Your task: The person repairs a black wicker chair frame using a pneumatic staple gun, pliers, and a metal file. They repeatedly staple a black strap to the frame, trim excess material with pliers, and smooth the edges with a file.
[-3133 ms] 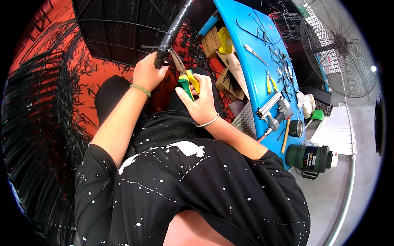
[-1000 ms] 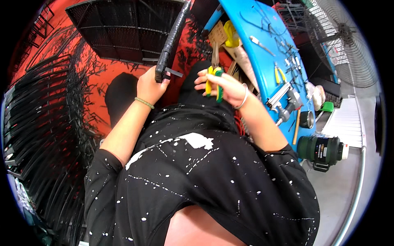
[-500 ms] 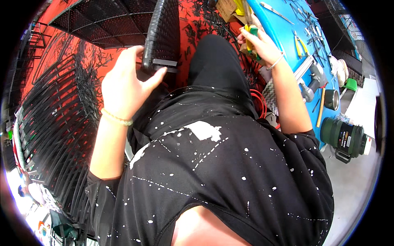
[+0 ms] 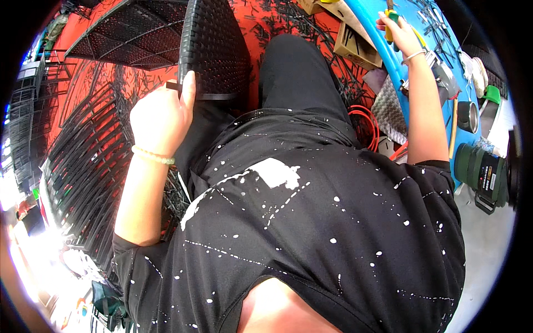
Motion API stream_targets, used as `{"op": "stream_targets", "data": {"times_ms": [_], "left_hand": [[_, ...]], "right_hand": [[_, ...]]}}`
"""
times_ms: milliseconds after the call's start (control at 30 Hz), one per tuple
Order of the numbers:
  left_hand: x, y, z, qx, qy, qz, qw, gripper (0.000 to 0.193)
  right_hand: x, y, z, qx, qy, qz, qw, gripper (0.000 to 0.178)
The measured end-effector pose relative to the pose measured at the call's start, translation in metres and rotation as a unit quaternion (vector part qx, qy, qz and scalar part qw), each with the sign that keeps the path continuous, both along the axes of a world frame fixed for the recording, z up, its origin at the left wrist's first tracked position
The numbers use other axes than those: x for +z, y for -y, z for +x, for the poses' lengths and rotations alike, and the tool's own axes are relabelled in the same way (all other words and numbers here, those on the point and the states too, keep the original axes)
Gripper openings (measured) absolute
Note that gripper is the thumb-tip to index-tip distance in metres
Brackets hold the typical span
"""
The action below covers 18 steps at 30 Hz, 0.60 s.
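A black woven wicker piece point(image 4: 214, 55) stands upright at the upper left, its braided edge toward me. My left hand point(image 4: 161, 114) is closed at its lower near corner, thumb laid along the edge. A short dark strip end point(image 4: 173, 86) pokes out beside the thumb. The fingers behind the thumb are partly hidden. At the upper right, over the blue table point(image 4: 388, 50), my right hand point(image 4: 404, 38) is wrapped round pliers point(image 4: 393, 18) with yellow and green handles. Their tip is cut off near the picture's top edge.
Black strip scraps litter the red floor covering point(image 4: 252, 33). Slatted black frames point(image 4: 89, 166) lie at left. Cardboard boxes point(image 4: 358, 50) stand beside the table, with a red hose point(image 4: 366, 125) below. A roll of tape point(image 4: 466, 116) and a green lens-shaped cylinder point(image 4: 480, 175) are at right.
My right hand has moved right and outward over the blue table with the pliers. My left hand's spread thumb and fingers have closed at the wicker piece's corner. The view has shifted slightly.
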<state>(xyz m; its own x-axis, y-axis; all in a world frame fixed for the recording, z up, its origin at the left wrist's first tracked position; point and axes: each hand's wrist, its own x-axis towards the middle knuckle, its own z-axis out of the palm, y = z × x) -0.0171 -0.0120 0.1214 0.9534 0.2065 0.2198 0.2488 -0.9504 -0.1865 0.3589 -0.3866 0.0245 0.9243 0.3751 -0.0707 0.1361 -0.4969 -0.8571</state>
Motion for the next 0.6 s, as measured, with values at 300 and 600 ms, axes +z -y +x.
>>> {"op": "stream_targets", "data": {"times_ms": [300, 600], "left_hand": [[0.01, -0.023, 0.001, -0.057, -0.027, -0.105, 0.993, 0.05], [-0.003, -0.023, -0.023, -0.008, -0.006, -0.401, 0.916, 0.05]], "right_hand": [[-0.001, 0.015, 0.001, -0.042, 0.135, -0.178, 0.974, 0.036], [0.021, -0.009, -0.028, -0.043, 0.231, -0.338, 0.911, 0.038]]}}
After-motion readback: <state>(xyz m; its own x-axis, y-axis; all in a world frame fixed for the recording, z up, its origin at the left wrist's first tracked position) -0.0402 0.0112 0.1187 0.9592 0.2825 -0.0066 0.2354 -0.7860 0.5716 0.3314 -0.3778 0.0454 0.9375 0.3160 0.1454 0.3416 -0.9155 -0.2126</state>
